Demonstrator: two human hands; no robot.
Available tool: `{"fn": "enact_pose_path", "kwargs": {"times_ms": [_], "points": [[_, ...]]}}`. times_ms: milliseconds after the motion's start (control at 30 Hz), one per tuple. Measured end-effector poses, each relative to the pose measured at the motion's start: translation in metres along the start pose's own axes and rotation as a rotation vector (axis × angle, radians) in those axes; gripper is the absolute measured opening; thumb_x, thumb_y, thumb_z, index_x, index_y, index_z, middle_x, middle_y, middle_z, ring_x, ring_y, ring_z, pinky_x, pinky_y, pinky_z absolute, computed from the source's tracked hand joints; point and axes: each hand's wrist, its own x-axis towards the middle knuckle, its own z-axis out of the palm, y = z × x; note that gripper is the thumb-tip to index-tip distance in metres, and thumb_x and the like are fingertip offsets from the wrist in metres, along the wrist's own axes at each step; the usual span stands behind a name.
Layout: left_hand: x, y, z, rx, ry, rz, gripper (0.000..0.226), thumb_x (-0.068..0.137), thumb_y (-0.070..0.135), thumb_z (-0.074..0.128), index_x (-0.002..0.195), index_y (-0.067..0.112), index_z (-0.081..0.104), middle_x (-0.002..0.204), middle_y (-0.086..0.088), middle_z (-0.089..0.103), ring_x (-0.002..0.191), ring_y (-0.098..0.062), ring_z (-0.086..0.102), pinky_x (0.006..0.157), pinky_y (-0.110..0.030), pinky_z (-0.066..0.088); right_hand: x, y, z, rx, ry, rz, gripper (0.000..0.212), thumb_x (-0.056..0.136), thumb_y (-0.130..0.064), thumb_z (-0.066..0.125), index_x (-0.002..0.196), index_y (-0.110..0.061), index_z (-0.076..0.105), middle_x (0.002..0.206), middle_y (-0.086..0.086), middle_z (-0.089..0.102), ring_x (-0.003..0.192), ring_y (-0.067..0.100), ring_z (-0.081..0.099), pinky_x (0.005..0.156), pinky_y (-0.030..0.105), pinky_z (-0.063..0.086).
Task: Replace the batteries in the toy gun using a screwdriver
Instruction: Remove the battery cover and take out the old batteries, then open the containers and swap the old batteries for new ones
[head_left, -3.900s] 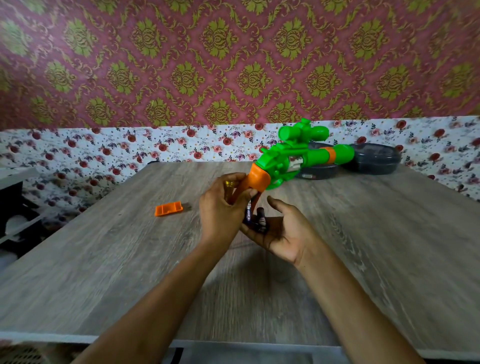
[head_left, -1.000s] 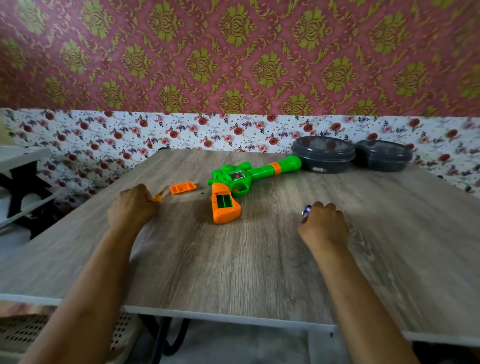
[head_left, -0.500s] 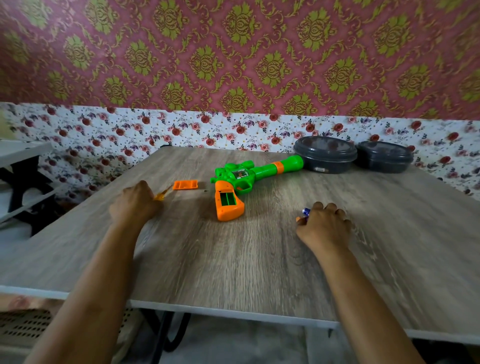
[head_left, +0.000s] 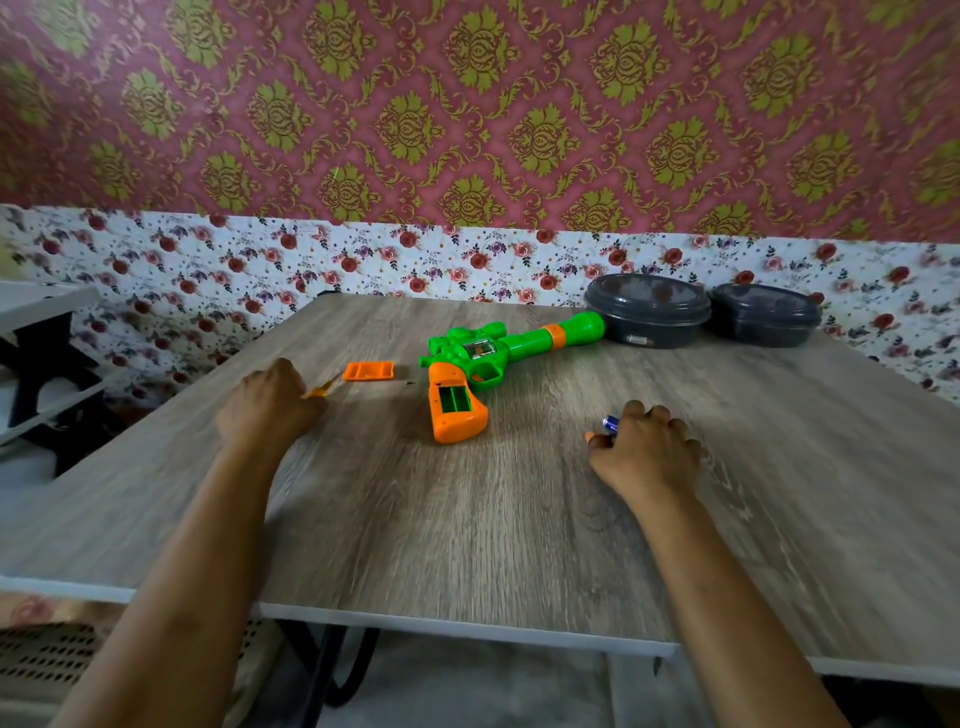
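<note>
The green and orange toy gun lies flat in the middle of the table, and its battery bay in the orange grip is open and empty. The orange battery cover lies to its left, with a tiny dark screw beside it. My left hand rests on the table left of the gun and grips a yellow screwdriver, whose end sticks out toward the cover. My right hand sits right of the gun with fingers curled over batteries; a blue battery peeks out by the thumb.
Two dark round lidded containers stand at the back right of the wooden table, the nearer one touching the gun's muzzle. A white and black shelf stands off the table's left side.
Earlier both hands held the gun up, with batteries in my right palm. Now the gun lies on the table and the hands rest on either side; over the last second they barely moved.
</note>
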Motion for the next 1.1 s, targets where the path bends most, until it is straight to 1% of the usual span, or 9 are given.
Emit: {"fn": "enact_pose_path", "kwargs": {"times_ms": [133,267,367,433,600,800,900,1000,1100], "points": [[0.002,-0.001,0.0,-0.001,-0.004,-0.003,0.031,0.087,0.035,0.063,0.108,0.014,0.055,0.109,-0.015,0.057,0.086,-0.026,0.048,0.063,-0.032,0.041,0.001,0.0,0.0,0.023,0.04,-0.013,0.049,0.091,-0.041,0.047,0.126,-0.006,0.043,0.129,0.017,0.046,0.121,0.034,0.042,0.097,0.043,0.036],[0.003,0.0,0.002,-0.028,-0.005,0.031,0.033,0.087,0.033,0.063,0.111,0.013,0.055,0.114,-0.016,0.058,0.1,-0.032,0.054,0.067,-0.034,0.042,0.003,0.0,0.0,0.058,0.102,-0.009,0.047,0.091,-0.04,0.047,0.122,-0.005,0.045,0.126,0.017,0.049,0.118,0.033,0.044,0.094,0.042,0.038],[-0.001,0.005,0.003,-0.04,0.004,0.079,0.034,0.086,0.033,0.064,0.114,0.014,0.057,0.117,-0.015,0.059,0.106,-0.034,0.054,0.084,-0.041,0.047,0.002,-0.001,0.0,0.102,0.141,-0.012,0.046,0.091,-0.039,0.047,0.122,-0.005,0.047,0.125,0.017,0.05,0.117,0.034,0.045,0.093,0.041,0.038],[-0.005,0.011,0.004,-0.046,0.049,0.126,0.034,0.086,0.031,0.064,0.115,0.015,0.058,0.119,-0.015,0.059,0.11,-0.036,0.052,0.093,-0.045,0.044,0.003,-0.001,0.0,0.172,0.152,-0.007,0.047,0.091,-0.039,0.048,0.124,-0.005,0.047,0.126,0.017,0.05,0.117,0.034,0.046,0.093,0.041,0.038],[-0.023,0.046,-0.002,-0.089,0.173,0.298,0.026,0.083,0.023,0.063,0.107,0.015,0.063,0.114,-0.016,0.059,0.11,-0.038,0.049,0.088,-0.044,0.038,0.006,0.011,-0.014,0.231,0.167,-0.029,0.047,0.091,-0.04,0.048,0.126,-0.008,0.048,0.126,0.016,0.052,0.117,0.034,0.047,0.092,0.041,0.039],[-0.051,0.15,-0.005,-0.236,0.089,0.612,0.022,0.083,0.018,0.065,0.105,0.013,0.065,0.111,-0.015,0.061,0.106,-0.034,0.053,0.084,-0.039,0.042,0.024,0.093,-0.049,0.125,0.189,0.016,0.051,0.091,-0.04,0.048,0.13,-0.009,0.045,0.132,0.016,0.05,0.12,0.035,0.045,0.095,0.042,0.039],[-0.065,0.218,0.006,-0.201,0.047,0.789,0.024,0.083,0.021,0.065,0.106,0.014,0.064,0.11,-0.014,0.063,0.106,-0.033,0.053,0.086,-0.035,0.04,0.039,0.139,-0.063,0.121,0.192,0.04,0.053,0.092,-0.039,0.047,0.135,-0.009,0.041,0.136,0.016,0.047,0.124,0.034,0.043,0.1,0.042,0.038],[-0.072,0.288,0.033,-0.141,-0.095,0.942,0.032,0.085,0.022,0.062,0.115,0.014,0.061,0.119,-0.009,0.061,0.111,-0.028,0.053,0.088,-0.029,0.039,0.058,0.177,-0.069,0.106,0.195,0.066,0.056,0.092,-0.039,0.047,0.139,-0.009,0.037,0.14,0.014,0.044,0.127,0.031,0.042,0.104,0.041,0.037],[-0.072,0.351,0.065,-0.098,-0.243,1.036,0.044,0.088,0.025,0.059,0.129,0.013,0.051,0.135,-0.009,0.053,0.121,-0.027,0.049,0.097,-0.032,0.039,0.077,0.204,-0.068,0.072,0.166,0.093,0.058,0.093,-0.042,0.044,0.14,-0.009,0.034,0.142,0.013,0.043,0.13,0.029,0.04,0.106,0.04,0.035]]}}
